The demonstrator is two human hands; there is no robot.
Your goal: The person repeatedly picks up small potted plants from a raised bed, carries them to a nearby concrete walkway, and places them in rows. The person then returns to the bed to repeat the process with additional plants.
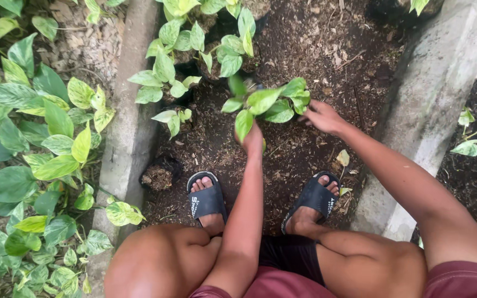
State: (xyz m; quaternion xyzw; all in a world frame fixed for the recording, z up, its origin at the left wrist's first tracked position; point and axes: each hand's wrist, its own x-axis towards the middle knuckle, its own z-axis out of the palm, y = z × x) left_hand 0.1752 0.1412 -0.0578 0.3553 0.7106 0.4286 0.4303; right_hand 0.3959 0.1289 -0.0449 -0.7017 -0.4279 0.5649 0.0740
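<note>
Open soil: bare patch [305, 149] between the sandals and the plant.
Sides: concrete curbs [131, 127] wall both flanks.
Ahead: potted plants [194, 49] crowd, perhaps touching.

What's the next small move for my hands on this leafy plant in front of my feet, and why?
Probably settle the plant upright on the soil: your left hand is under its leaves and your right hand touches its side, next to other potted plants.
</note>
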